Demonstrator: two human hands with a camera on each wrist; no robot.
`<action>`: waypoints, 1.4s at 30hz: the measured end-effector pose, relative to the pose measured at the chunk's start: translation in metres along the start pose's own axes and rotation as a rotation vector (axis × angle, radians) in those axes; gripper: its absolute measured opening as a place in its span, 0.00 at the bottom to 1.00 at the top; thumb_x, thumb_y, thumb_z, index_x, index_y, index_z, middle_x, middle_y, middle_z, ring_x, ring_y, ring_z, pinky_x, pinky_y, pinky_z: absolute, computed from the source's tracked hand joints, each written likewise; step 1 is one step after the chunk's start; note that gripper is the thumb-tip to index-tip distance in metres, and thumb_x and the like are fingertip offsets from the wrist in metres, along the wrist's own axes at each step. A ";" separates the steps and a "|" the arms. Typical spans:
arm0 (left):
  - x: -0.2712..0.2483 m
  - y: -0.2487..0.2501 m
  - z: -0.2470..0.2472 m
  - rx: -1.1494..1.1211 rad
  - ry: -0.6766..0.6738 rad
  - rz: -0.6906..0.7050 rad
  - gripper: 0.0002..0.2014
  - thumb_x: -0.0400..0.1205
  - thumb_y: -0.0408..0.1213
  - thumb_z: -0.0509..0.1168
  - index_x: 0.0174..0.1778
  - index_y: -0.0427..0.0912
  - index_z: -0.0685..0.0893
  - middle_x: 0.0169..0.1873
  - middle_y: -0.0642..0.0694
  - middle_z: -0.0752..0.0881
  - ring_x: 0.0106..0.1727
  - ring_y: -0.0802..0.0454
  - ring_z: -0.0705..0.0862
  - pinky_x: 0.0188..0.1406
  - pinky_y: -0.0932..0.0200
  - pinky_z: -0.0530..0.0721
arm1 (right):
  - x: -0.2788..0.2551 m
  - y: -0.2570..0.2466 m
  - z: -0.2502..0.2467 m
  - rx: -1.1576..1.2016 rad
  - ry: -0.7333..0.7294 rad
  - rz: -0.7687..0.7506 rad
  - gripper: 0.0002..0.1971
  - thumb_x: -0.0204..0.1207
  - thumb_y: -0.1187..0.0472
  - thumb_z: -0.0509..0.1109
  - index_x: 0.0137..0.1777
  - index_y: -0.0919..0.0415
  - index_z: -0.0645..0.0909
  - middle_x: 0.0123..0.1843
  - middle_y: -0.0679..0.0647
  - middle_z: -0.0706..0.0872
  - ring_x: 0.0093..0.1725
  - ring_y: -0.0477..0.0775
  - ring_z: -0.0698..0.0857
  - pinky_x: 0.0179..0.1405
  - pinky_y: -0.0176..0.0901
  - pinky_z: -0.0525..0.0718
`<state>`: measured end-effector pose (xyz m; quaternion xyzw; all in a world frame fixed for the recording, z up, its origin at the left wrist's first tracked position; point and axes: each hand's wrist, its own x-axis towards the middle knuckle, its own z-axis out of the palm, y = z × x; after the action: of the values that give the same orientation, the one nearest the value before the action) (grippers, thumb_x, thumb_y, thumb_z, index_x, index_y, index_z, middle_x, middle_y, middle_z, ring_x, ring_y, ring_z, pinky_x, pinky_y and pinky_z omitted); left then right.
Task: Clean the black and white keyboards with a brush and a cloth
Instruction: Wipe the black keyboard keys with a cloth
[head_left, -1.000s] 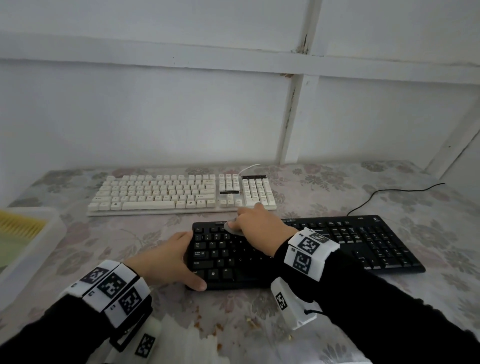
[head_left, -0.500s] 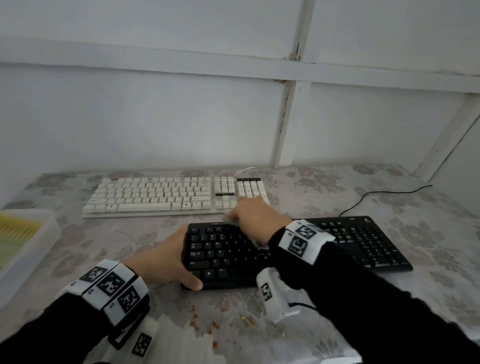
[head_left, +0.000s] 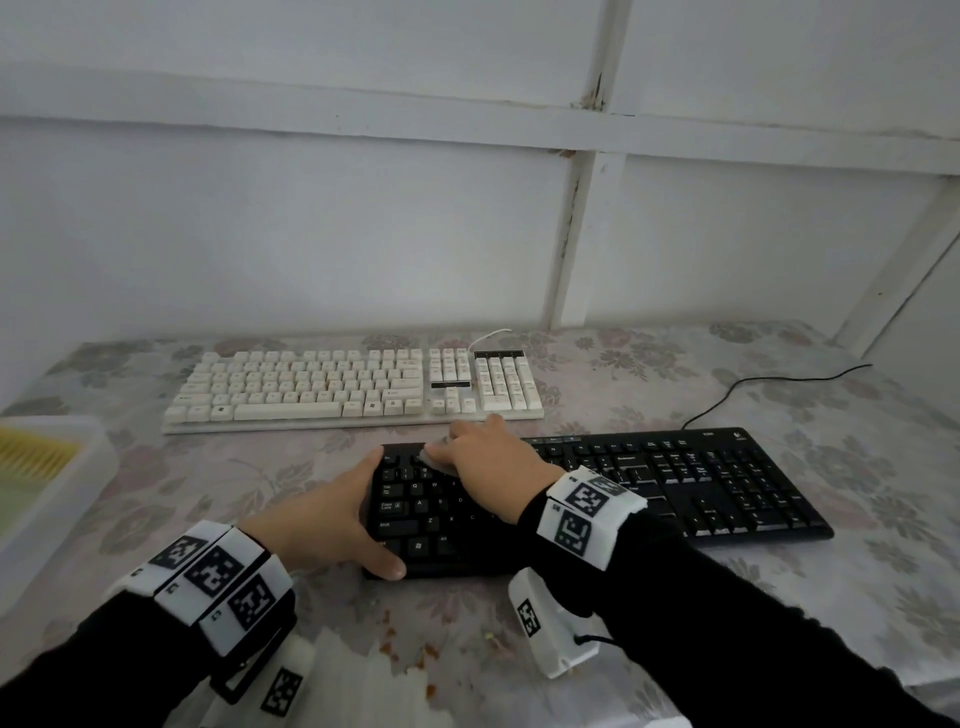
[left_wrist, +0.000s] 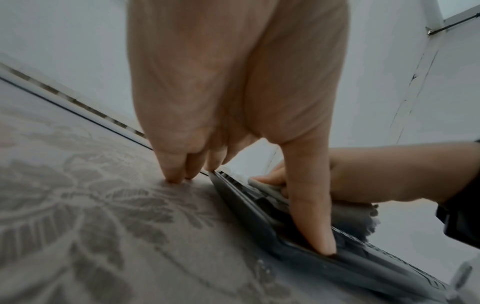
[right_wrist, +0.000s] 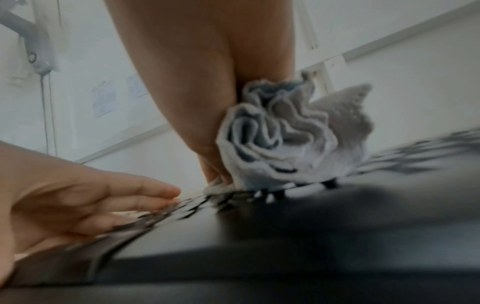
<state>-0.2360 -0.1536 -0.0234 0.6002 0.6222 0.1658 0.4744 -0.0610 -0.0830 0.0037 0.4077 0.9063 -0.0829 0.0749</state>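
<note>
A tub (head_left: 78, 467) at the table's left edge holds something yellow. The right hand (head_left: 488, 467) grips a bunched cloth (right_wrist: 285, 139) on the black keyboard (head_left: 727, 483); the left hand (head_left: 322, 519), fingers straight, steadies its left end.

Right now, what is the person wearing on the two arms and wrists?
Both arms are in long black sleeves. Each wrist carries a white band printed with square black-and-white coded markers: left wrist band, right wrist band. Under each wrist hangs a white camera housing with one more marker; a thin black cable leaves the right one. The hands are bare.
</note>
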 end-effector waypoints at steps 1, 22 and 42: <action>0.001 -0.002 0.000 0.001 0.005 -0.009 0.43 0.64 0.26 0.81 0.53 0.73 0.63 0.57 0.67 0.76 0.59 0.69 0.76 0.51 0.75 0.75 | -0.002 0.005 0.001 -0.001 0.006 0.014 0.20 0.79 0.75 0.51 0.62 0.56 0.75 0.51 0.54 0.68 0.59 0.62 0.67 0.46 0.50 0.70; 0.000 -0.003 -0.002 0.091 0.011 -0.094 0.48 0.57 0.36 0.85 0.65 0.70 0.65 0.63 0.62 0.80 0.67 0.58 0.78 0.68 0.54 0.78 | -0.028 0.047 -0.025 -0.032 0.013 0.296 0.13 0.79 0.71 0.58 0.43 0.55 0.80 0.46 0.56 0.76 0.53 0.59 0.78 0.71 0.58 0.71; 0.001 -0.002 -0.001 0.079 0.042 -0.150 0.56 0.63 0.35 0.83 0.79 0.62 0.53 0.60 0.64 0.77 0.60 0.60 0.78 0.59 0.65 0.76 | -0.016 0.014 -0.007 0.025 0.000 0.094 0.15 0.79 0.75 0.53 0.49 0.57 0.76 0.50 0.53 0.67 0.63 0.64 0.68 0.48 0.49 0.71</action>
<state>-0.2379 -0.1530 -0.0242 0.5665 0.6811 0.1177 0.4486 -0.0408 -0.0838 0.0122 0.4509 0.8849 -0.0909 0.0737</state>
